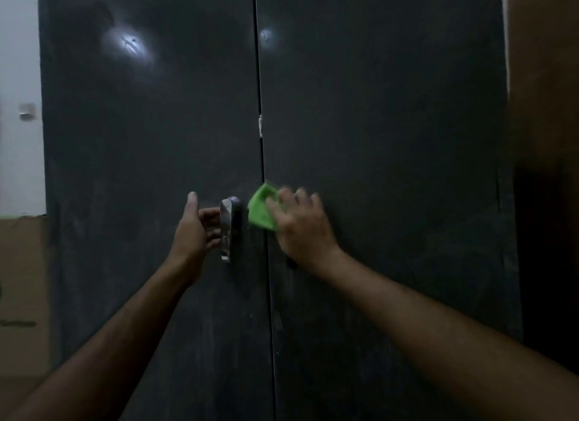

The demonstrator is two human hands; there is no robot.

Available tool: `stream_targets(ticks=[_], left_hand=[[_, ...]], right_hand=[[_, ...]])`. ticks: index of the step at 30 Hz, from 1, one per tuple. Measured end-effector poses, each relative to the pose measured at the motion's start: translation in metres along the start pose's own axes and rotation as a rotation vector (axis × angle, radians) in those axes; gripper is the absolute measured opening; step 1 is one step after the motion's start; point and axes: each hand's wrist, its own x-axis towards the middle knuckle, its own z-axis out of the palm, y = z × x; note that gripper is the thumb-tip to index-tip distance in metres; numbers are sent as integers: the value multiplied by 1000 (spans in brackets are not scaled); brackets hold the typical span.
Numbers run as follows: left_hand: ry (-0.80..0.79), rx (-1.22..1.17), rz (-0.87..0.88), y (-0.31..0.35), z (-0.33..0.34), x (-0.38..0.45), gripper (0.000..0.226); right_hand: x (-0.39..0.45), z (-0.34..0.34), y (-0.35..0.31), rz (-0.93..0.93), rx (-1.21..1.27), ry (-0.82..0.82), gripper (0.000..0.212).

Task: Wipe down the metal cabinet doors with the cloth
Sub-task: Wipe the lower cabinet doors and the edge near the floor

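In the head view two dark metal cabinet doors filled most of the frame, the left door [150, 169] and the right door [382, 169], meeting at one thin vertical seam a little left of centre. One chrome handle [227, 229] stood upright on the left door just beside that seam, at mid height. Two hands were in view, apart from each other with the handle between them. The left hand [195, 229] reached in from the lower left, its fingers curled round the handle and its thumb raised. The right hand [300, 226], blurred, came from the lower right and pressed one green cloth [261, 209] flat against the doors at the seam, fingers spread over the cloth, just right of the handle. Two pale light glares showed high on the doors, one on each. Along the left edge ran a white wall [18, 75] above a brown cardboard box [22, 295]; along the right edge the cabinet met a dim brown surface. Wide bare door surface lay above and below the hands.
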Motion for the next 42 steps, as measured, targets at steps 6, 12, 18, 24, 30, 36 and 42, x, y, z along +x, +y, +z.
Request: stream_targets(ticks=[6, 12, 18, 24, 30, 36, 42], left_hand=[[-131, -82, -101, 3, -15, -5, 92], [-120, -61, -81, 5, -12, -13, 89], [-102, -99, -52, -8, -8, -17, 63], [-160, 200, 94, -9, -10, -24, 29], [-37, 344, 224, -14, 3, -35, 43], [55, 574, 392, -17, 14, -43, 29], [96, 629, 488, -24, 17, -45, 28]], right_hand=[[19, -9, 19, -53, -49, -25, 41], [-46, 4, -15, -367, 12, -134, 48], [-18, -2, 9, 78, 84, -14, 49], [-82, 4, 7, -413, 62, -177, 47], [-81, 9, 9, -71, 127, -8, 49], [-87, -7, 52, -127, 99, -56, 54], [-116, 4, 22, -157, 135, -35, 50]])
